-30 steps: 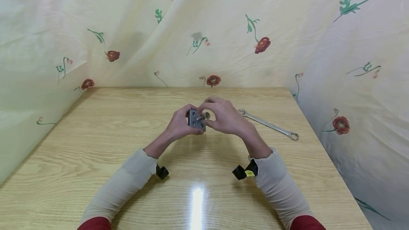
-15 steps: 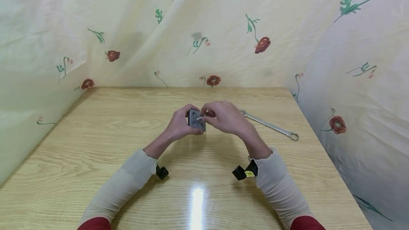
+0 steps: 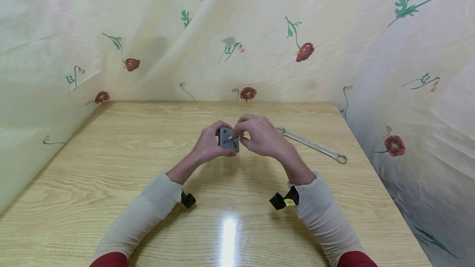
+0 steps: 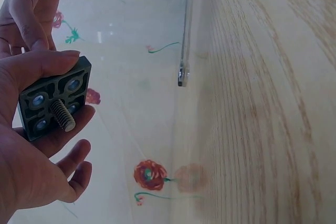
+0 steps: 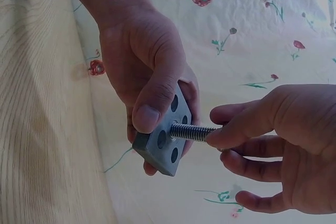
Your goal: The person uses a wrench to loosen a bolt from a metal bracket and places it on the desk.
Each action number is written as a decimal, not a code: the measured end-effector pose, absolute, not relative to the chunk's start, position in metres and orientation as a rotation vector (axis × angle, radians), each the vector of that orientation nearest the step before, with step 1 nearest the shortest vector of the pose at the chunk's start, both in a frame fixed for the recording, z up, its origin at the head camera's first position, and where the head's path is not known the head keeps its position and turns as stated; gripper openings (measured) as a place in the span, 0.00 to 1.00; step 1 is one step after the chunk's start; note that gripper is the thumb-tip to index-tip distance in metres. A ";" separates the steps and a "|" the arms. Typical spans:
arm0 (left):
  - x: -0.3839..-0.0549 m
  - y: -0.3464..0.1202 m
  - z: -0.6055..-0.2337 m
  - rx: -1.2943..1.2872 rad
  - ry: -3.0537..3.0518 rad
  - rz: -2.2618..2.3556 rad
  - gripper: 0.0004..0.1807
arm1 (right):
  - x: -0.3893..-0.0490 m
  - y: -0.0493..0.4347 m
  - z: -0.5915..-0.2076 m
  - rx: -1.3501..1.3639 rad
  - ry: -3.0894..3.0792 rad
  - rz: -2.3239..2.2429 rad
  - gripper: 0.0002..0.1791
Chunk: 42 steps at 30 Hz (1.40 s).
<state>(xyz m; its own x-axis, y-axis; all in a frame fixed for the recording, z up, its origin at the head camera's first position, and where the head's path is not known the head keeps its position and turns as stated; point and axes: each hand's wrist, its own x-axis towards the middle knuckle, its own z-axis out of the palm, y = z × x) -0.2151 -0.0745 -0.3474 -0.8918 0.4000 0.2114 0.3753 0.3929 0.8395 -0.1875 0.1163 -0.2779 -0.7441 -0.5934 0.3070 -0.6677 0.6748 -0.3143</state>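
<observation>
My left hand (image 3: pixel 209 143) grips a square grey plate (image 5: pixel 167 135) by its edges, thumb on one side and fingers on the other, above the table. Round holes sit near the plate's corners. A threaded bolt (image 5: pixel 193 132) passes through its middle, and the threaded end (image 4: pixel 63 116) sticks out of the ribbed back face in the left wrist view. With thumb and fingertips, my right hand (image 3: pixel 261 135) pinches the bolt's outer end, so its head is mostly hidden. A stretch of thread shows between plate and fingertips.
A combination wrench (image 3: pixel 313 145) lies on the wooden table (image 3: pixel 111 168), right of my right hand. Flower-patterned cloth (image 3: pixel 167 32) hangs behind the table and along both sides. Black camera mounts (image 3: pixel 283 200) stick out from the wrists.
The fingers of my right hand have shifted around the bolt's end, closing on it and changing their hold. My left hand and the plate have stayed in place.
</observation>
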 end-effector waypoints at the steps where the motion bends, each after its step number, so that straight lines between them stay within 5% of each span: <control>1: -0.215 -0.075 -0.347 0.723 2.602 1.556 0.35 | -0.187 0.116 -0.278 1.033 -2.707 0.616 0.08; 12: -0.215 -0.075 -0.347 0.736 2.623 1.538 0.36 | -0.188 0.116 -0.275 0.800 -2.901 0.689 0.21; 24: -0.216 -0.074 -0.348 0.728 2.631 1.537 0.35 | -0.189 0.115 -0.276 0.804 -2.898 0.674 0.07; 42: -0.216 -0.073 -0.346 0.710 2.600 1.554 0.35 | -0.189 0.117 -0.278 1.021 -2.707 0.606 0.09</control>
<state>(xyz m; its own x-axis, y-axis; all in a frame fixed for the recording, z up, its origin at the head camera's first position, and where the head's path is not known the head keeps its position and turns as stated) -0.2162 -0.0726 -0.3465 -0.8952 0.3970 0.2024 0.3663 0.3970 0.8416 -0.1894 0.1172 -0.2777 -0.7464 -0.5894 0.3090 -0.6649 0.6803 -0.3083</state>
